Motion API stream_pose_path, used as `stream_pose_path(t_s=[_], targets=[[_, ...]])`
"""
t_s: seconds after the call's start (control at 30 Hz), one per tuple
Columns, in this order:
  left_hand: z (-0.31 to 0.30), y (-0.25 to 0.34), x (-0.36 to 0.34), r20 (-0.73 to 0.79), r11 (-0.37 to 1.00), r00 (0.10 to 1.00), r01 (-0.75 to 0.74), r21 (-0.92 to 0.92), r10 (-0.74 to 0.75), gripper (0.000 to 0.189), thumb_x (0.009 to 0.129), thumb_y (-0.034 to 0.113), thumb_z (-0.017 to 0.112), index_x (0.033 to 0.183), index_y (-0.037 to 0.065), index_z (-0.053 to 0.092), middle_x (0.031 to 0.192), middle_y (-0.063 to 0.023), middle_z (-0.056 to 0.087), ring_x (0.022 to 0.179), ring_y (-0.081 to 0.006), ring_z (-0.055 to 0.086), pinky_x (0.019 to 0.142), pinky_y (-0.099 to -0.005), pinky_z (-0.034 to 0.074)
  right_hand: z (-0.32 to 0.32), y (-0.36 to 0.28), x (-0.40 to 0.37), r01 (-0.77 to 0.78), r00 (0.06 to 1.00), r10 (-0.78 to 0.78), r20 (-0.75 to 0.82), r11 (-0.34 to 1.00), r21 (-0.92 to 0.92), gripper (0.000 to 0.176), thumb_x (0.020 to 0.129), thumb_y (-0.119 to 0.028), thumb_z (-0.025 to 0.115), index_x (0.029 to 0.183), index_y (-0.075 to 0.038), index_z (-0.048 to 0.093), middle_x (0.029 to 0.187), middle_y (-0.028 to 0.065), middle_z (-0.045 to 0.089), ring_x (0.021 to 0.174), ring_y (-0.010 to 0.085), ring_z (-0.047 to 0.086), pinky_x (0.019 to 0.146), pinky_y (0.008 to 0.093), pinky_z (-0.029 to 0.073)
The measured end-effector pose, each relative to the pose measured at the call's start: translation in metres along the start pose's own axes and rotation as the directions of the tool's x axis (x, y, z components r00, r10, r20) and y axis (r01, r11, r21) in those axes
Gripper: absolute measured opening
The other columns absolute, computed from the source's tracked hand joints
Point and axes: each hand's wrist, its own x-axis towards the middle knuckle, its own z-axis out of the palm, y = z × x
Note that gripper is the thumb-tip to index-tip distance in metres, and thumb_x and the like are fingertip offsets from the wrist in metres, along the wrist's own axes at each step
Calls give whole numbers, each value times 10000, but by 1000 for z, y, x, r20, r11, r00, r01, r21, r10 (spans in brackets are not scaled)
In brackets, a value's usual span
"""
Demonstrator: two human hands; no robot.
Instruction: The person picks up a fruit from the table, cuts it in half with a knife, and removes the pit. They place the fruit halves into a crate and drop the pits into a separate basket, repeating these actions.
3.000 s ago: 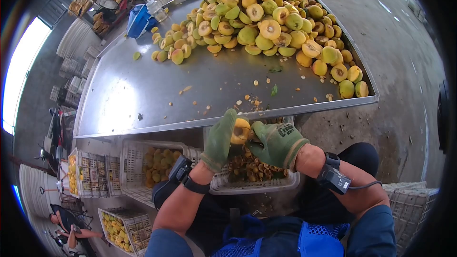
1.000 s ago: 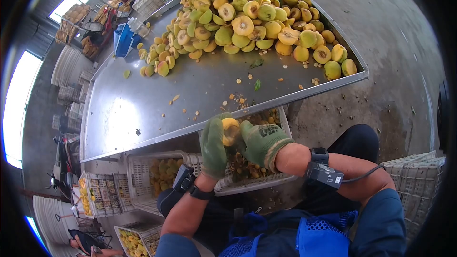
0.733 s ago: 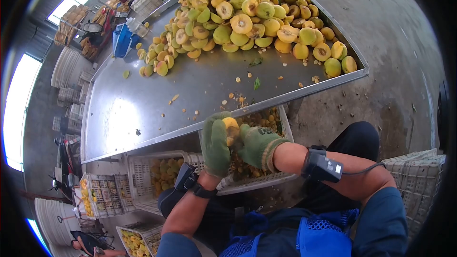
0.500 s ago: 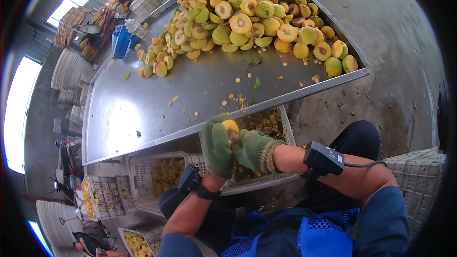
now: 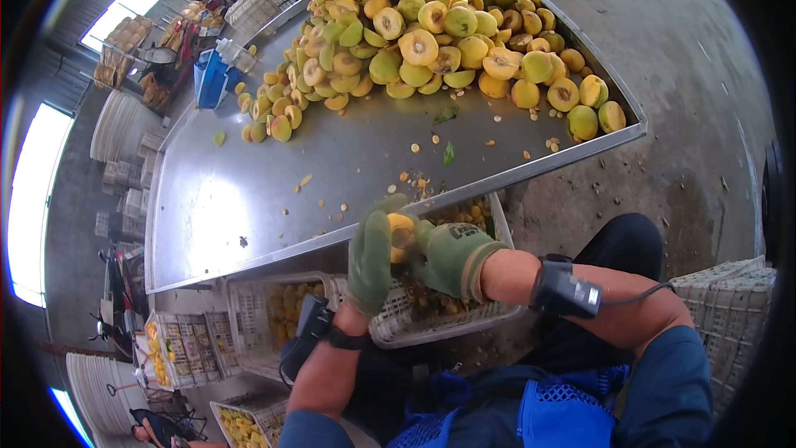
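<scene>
My left hand (image 5: pixel 371 255), in a green glove, grips a yellow halved fruit (image 5: pixel 401 234) just below the near edge of the steel table (image 5: pixel 274 174). My right hand (image 5: pixel 452 255), also gloved in green, presses against the fruit from the right; whether it holds a tool is hidden. Both hands hover over a white plastic crate (image 5: pixel 448 319) filled with brown pits. A big pile of yellow-green fruit halves (image 5: pixel 431 33) covers the far part of the table.
A second white crate (image 5: pixel 274 315) with pitted fruit stands to the left under the table. More crates of fruit (image 5: pixel 186 340) lie lower left, and stacked empty crates (image 5: pixel 721 299) at the right. Pits and leaves litter the table. A blue container (image 5: pixel 211 75) stands at its far left.
Both hands stay on the fruit over the pit crate. The left hand has turned more upright and the right wrist has rotated slightly. The view shifted a little.
</scene>
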Motion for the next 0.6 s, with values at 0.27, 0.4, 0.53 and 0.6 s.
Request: stream_pose_path(t_s=[0.27,0.4,0.53,0.6], targets=[[0,-7,1,-24,987,997,75,139,-72,506,1101,461,431,1155,26,684,1010,-49,696,878,-119,649,793,-277,542,9,7,7,-46,999,41,-26,980,-196,346,940,-227,603,1196,6,588,1029,228,736,978,386,723,838,470,568],[6,1,-3,-86,961,995,67,269,-45,497,1109,440,415,1141,20,679,999,-45,685,880,-118,628,791,-280,531,11,1,9,-70,997,72,31,994,-83,377,918,-222,634,1209,15,601,1036,246,730,997,394,717,856,463,569],[8,-2,-4,-46,878,990,-95,469,132,486,1113,419,404,1168,10,662,1025,-62,682,891,-125,624,808,-290,527,13,1,8,-81,997,81,5,995,51,419,886,-250,674,1201,24,636,1042,260,725,1019,407,707,871,453,566],[9,-2,-5,-47,873,984,-128,471,170,479,1113,410,407,1190,5,652,1037,-69,681,904,-129,627,822,-297,529,11,-3,5,-69,997,66,35,994,91,377,880,-261,672,1132,18,648,1030,256,720,994,411,705,852,455,559]])
